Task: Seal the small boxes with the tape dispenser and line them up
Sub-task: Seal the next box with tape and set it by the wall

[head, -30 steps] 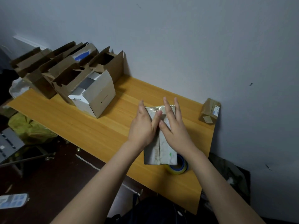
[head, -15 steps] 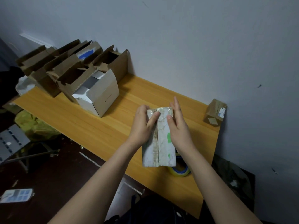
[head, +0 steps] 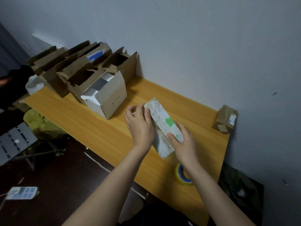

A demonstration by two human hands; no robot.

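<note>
A wooden surface (head: 97,128) stood against a grey wall (head: 195,46). The left hand (head: 140,126) curled round the far end of a pale box (head: 160,118); the right hand (head: 184,144) apparently clasped its near side. A tape roll (head: 179,174) lay beneath the right wrist.

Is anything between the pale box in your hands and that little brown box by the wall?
Nothing visible: only bare tabletop separates the pale box from the small brown box; the tape roll lies off that path.
</note>
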